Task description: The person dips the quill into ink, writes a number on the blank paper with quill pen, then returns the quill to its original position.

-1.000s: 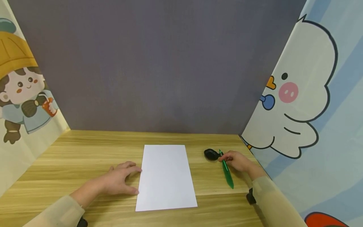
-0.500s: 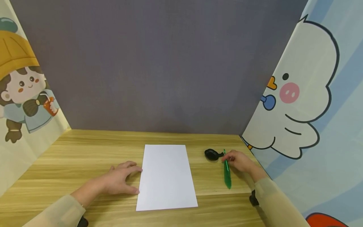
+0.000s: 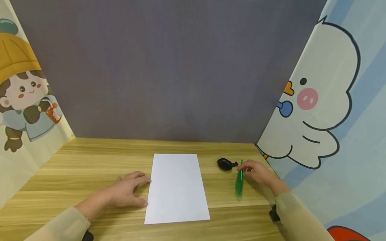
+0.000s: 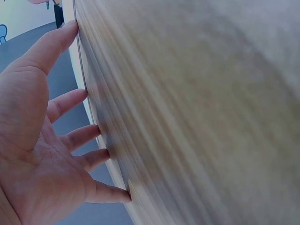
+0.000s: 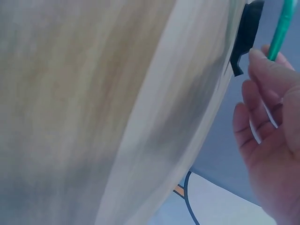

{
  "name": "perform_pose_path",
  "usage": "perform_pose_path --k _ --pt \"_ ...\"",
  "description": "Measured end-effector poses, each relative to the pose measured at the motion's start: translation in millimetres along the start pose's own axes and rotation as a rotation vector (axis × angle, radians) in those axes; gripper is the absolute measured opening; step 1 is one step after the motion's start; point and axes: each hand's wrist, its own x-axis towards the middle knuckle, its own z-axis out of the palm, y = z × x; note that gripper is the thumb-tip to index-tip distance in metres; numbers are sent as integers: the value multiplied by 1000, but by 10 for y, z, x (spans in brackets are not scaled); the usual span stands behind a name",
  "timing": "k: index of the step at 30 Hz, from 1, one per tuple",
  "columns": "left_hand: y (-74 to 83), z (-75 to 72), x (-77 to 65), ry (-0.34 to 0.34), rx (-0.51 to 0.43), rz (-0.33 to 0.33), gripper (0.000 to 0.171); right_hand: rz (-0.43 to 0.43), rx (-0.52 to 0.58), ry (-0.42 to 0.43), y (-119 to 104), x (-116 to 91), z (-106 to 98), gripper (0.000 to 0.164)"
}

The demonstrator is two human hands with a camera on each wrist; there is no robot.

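Observation:
My right hand point(image 3: 254, 171) pinches a slender green feather-shaped thing point(image 3: 239, 184) near its narrow top end. Its wider, leaf-like end hangs down towards me and looks slightly blurred. In the right wrist view a stretch of its green shaft point(image 5: 281, 33) rises from between the thumb and fingers. Just left of these fingertips lies a black oval thing point(image 3: 224, 164) with a short flared neck. My left hand point(image 3: 128, 190) rests on the table, fingers spread. Its thumb and index fingertips touch the left edge of a white sheet of paper point(image 3: 178, 189).
The wooden table point(image 3: 90, 157) ends at a dark grey upright panel point(image 3: 169, 73). Printed walls with cartoon figures flank it: a child in a yellow hat point(image 3: 25, 83) on the left, a white bird point(image 3: 328, 77) on the right.
My right hand has shifted slightly right with the green feather-shaped thing. The thing has turned, its top moving right and its wide end swinging left. My left hand and the paper stay put.

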Motion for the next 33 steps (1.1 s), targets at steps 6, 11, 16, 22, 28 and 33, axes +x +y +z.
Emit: perform_pose_path --k 6,11,16,22,28,33 --pt "-4 -4 -5 -1 0 2 83 30 43 6 -82 -47 -28 25" --pt "-4 -6 -11 -5 0 2 83 54 71 18 -110 -77 -26 24" --pt "-7 -8 -19 -7 -5 -3 82 69 80 31 -124 -111 -26 29" --pt "-5 -4 -20 -3 -9 -2 81 66 135 52 -155 -119 -29 28" --pt "-11 1 -8 -5 -11 -1 82 60 230 103 -155 -122 -29 24" --pt "-16 6 -1 -2 -7 4 81 64 271 156 -170 -130 -17 32"
